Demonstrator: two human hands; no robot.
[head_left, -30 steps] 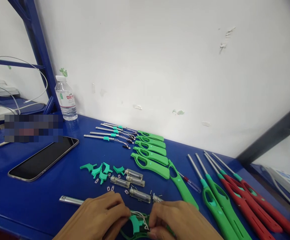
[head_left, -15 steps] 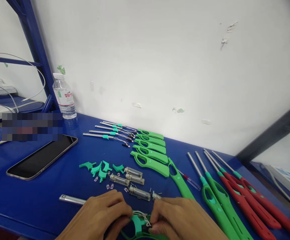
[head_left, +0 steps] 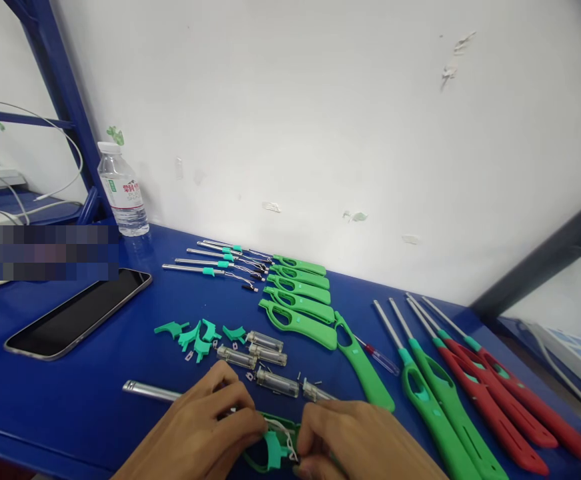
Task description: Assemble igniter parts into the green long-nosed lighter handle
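At the bottom centre, my left hand (head_left: pixel 205 423) is closed on a green lighter shell (head_left: pixel 256 461), near its teal trigger (head_left: pixel 273 451). A metal tube (head_left: pixel 151 391) sticks out to the left from under that hand. Pinched fingers of my right hand (head_left: pixel 360 437) are at the shell's right part, by white twisted wires (head_left: pixel 286 433) and a small black piece. My hand hides most of the shell's right end. Just beyond the hands lie clear fuel tanks (head_left: pixel 277 383), loose teal triggers (head_left: pixel 201 348) and small metal clips.
Green shells (head_left: pixel 297 323) and tubes with wires (head_left: pixel 193 269) lie in rows behind. A screwdriver (head_left: pixel 383 360) and assembled green and red lighters (head_left: pixel 507 417) are rightward. A phone (head_left: pixel 77 313) and water bottle (head_left: pixel 124 193) stand left.
The view has shifted slightly. My right hand has moved a little down at the wires, and the white wires now lie farther along the shell's inside.
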